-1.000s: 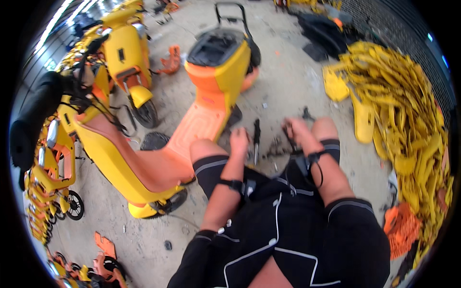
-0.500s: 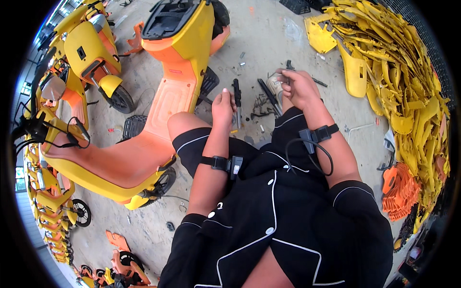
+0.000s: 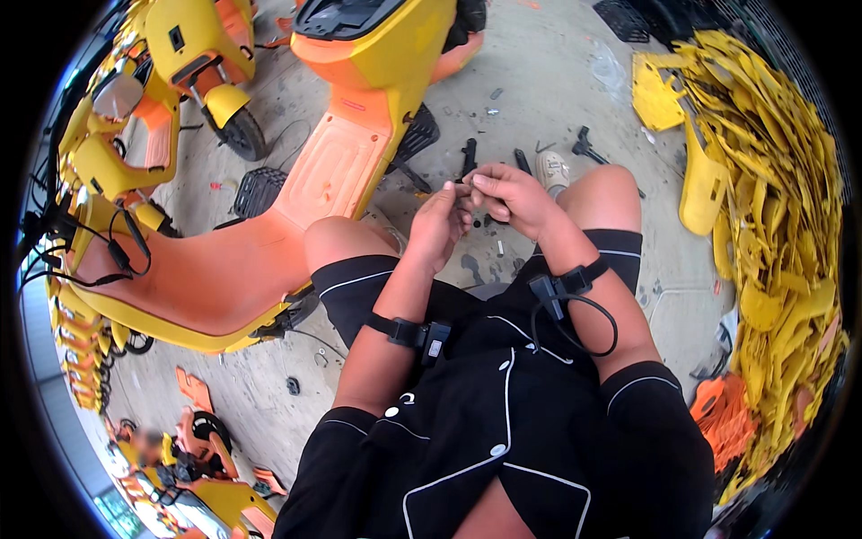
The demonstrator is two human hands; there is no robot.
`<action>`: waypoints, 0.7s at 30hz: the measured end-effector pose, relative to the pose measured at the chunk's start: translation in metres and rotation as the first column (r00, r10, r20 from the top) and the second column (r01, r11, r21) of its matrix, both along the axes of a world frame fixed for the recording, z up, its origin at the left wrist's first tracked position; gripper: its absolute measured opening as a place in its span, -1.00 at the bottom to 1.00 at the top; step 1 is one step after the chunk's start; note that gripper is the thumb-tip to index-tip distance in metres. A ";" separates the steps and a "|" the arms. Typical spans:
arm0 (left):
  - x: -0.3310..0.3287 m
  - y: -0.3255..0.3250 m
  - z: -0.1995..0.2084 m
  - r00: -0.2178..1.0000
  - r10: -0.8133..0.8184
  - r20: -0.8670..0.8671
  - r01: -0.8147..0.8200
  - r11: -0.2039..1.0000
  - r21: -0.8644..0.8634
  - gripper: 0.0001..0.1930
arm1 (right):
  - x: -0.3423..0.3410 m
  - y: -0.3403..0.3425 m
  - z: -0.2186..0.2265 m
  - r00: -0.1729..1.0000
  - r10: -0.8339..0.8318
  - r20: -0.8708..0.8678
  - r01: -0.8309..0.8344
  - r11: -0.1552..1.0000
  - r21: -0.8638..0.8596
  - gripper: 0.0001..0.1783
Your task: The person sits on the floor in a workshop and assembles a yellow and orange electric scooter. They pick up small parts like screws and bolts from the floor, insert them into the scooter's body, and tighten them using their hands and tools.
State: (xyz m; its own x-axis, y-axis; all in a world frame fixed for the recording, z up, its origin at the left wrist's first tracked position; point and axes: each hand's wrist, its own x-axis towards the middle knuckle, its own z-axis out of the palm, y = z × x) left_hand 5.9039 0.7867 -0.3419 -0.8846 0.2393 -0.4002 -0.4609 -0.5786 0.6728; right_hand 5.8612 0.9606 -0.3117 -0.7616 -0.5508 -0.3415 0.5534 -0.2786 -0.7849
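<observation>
Above the floor between my knees, my left hand (image 3: 440,225) and my right hand (image 3: 518,199) meet at the fingertips. The fingers of both are closed in a pinch; whatever lies between them is too small to make out. Just beyond the hands, a black rod-shaped tool (image 3: 469,154) lies on the concrete, partly covered by my fingers. Another dark bar (image 3: 523,162) is beside my light shoe (image 3: 552,169). To my left stands a yellow-and-orange scooter (image 3: 337,171), its footboard near my left knee.
A tall heap of yellow plastic panels (image 3: 763,180) lines the right side, with stacked orange parts (image 3: 723,418) at its near end. More yellow scooters (image 3: 193,45) stand at the far left. A black tool (image 3: 588,144) and small scraps are scattered on the floor.
My hands have come together from apart, the left moving right and the right moving left and nearer. The view has shifted, and my right knee now shows further out.
</observation>
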 end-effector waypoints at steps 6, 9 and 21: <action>-0.012 0.002 -0.007 0.999 0.041 -0.005 -0.041 0.992 0.117 -0.68 | -0.009 -0.016 -0.015 0.998 -0.028 -0.054 0.038 0.980 0.196 -0.75; -0.018 0.001 -0.006 0.999 0.047 -0.015 -0.045 0.991 0.128 -0.72 | -0.011 -0.031 -0.008 0.988 -0.099 -0.119 0.119 0.977 0.175 -0.69; -0.116 -0.047 0.053 0.988 0.144 -0.055 -0.146 0.989 -0.030 -0.80 | -0.050 -0.020 -0.035 0.957 -0.278 0.077 0.257 0.943 0.214 -0.61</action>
